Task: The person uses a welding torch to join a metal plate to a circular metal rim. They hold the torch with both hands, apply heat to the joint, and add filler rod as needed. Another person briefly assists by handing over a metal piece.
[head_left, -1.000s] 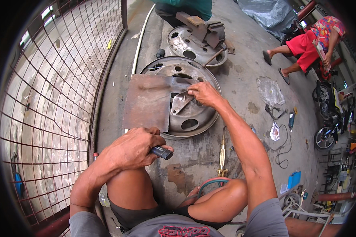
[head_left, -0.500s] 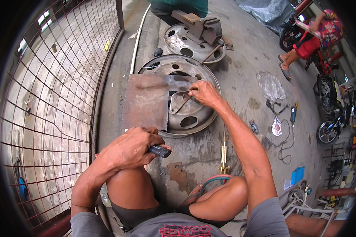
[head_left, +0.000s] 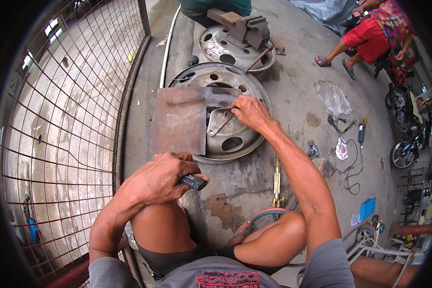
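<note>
My left hand (head_left: 161,180), resting over my left knee, is closed around a small black handheld object (head_left: 193,182), whose kind I cannot make out. With bent fingers, my right hand (head_left: 251,113) pinches the top edge of a small steel bracket plate (head_left: 220,120) that has a hole at its narrow end. The bracket lies beside a larger rusty square sheet (head_left: 177,122). Both rest on a steel wheel rim (head_left: 248,143) on the concrete floor. A brass cutting torch (head_left: 277,180) with red and green hoses lies below my right forearm.
A vise (head_left: 254,34) sits on a second rim (head_left: 211,44), before a teal-clad person (head_left: 230,7). A mesh gate (head_left: 62,134) borders my left. At right are a person in red shorts (head_left: 372,36), motorcycles (head_left: 403,149), a power tool (head_left: 361,134) and plastic sheeting (head_left: 331,101).
The person in red shorts at the right has stepped and shifted position, now higher in view. My hands keep their holds almost unchanged, with only a slight shift of the whole view.
</note>
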`<state>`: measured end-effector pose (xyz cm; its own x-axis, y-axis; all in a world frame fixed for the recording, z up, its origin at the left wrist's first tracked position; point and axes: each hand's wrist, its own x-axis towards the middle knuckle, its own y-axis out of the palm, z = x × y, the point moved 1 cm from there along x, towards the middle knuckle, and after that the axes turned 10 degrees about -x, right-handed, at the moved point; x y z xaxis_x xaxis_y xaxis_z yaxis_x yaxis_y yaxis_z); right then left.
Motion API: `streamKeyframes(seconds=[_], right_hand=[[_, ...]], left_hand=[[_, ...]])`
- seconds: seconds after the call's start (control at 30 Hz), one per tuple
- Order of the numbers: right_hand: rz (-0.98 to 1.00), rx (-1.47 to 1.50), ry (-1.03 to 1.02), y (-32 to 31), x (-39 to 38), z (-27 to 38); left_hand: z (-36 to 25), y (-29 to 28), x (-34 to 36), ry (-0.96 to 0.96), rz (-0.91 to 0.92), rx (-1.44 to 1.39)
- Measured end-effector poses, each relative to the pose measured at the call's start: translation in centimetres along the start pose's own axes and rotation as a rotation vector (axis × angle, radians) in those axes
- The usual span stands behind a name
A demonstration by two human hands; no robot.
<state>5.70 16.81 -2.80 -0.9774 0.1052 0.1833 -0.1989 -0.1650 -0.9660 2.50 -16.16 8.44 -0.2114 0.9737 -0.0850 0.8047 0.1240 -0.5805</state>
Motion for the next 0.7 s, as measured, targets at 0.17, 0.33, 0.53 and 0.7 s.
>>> streamKeyframes(seconds=[0.17, 0.33, 0.53, 0.7], right_hand=[[-0.043, 0.022, 0.013, 0.3, -0.7, 0.2], [-0.052, 0.032, 0.052, 0.6, -0.7, 0.3], [-0.143, 0.034, 0.092, 1.1, -1.5, -0.1], [-0.225, 0.041, 0.069, 1.9, -2.2, -0.4]], left_hand=[[-0.1, -0.1, -0.1, 0.012, 0.02, -0.011], [-0.4, -0.1, -0.1, 0.008, 0.026, -0.019], [-0.9, -0.2, 0.0, -0.023, 0.028, 0.008], [-0.5, -0.2, 0.0, -0.027, 0.03, 0.008]])
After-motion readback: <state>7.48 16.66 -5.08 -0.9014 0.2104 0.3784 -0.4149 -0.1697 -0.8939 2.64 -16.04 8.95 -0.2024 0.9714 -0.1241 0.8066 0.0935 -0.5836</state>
